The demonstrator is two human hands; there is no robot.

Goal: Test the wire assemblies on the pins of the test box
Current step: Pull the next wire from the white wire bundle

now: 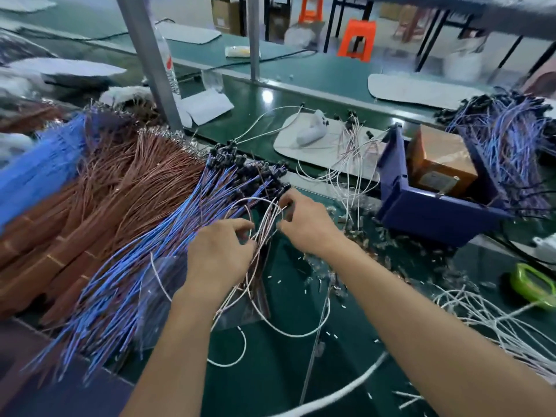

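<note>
The left hand (219, 254) and right hand (304, 227) each pinch thin, glossy pale wires (266, 224) looped above the green bench (279, 341). A fan of blue wires (144, 251) with black plugs lies just left of them. The blue plastic box (427, 212) stands to the right.

body | left grip (217, 254) bare; right grip (310, 228) bare | both forearms bare to frame edge

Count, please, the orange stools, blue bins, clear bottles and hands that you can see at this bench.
Orange stools: 2
Blue bin: 1
Clear bottle: 1
Hands (left hand, right hand, both gripping pale wires): 2
Total: 6
</note>
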